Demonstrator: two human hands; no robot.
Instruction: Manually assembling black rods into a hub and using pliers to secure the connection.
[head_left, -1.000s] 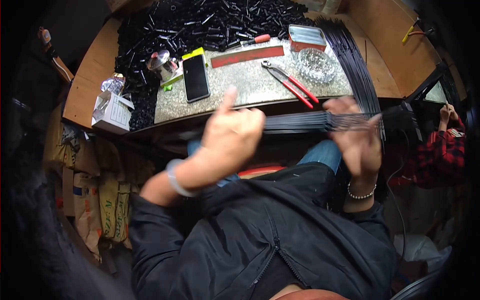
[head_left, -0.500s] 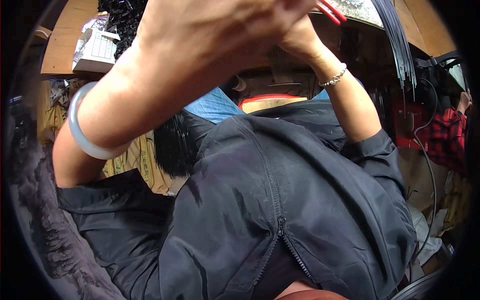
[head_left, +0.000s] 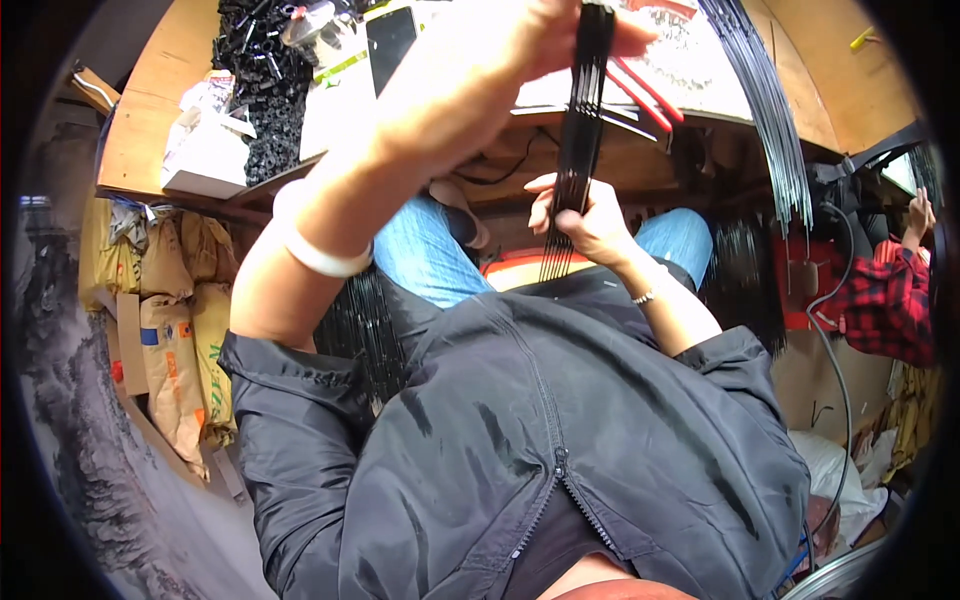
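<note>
A bundle of long, thin black wires or cords hangs between my two hands. My left hand, its arm wearing a pale bangle, is closed around the upper end of the bundle above the table edge. Lower down, my right hand grips the bundle near its lower end, with the thumb across it; the loose tips poke out below over my lap. Next to the bundle, two red handles of a hand tool lie over the table edge; the tool's head is hidden.
More dark wires drape over the table edge at right. Small black pieces are heaped at left beside a white box and a dark flat device. Sacks stand at left. A person in a checked sleeve is at far right.
The black bundle has come into view, upright between my hands. My right hand has dropped toward my lap. My left forearm has shifted right, uncovering more of the table.
</note>
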